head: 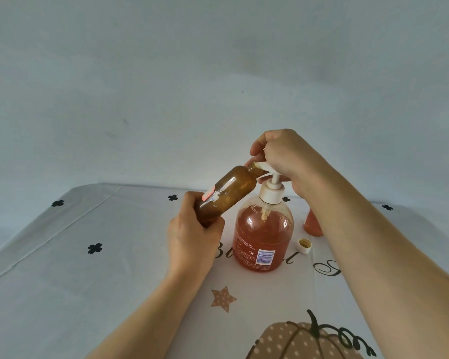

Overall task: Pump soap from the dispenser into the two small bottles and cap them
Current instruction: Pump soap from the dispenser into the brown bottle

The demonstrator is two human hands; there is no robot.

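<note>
Right grip (278, 156); behind arm (347, 216), perhaps bottle (312, 225).

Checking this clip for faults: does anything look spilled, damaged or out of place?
Only a small flaw: the bottle in the left hand has a torn, half-peeled label. Its tilt suits filling at the pump, which the right hand grips. A loose cap lies beside the dispenser. No spill shows.

Glossy clear plastic dispenser (263, 237), cloth tablecloth (101, 268)
</note>
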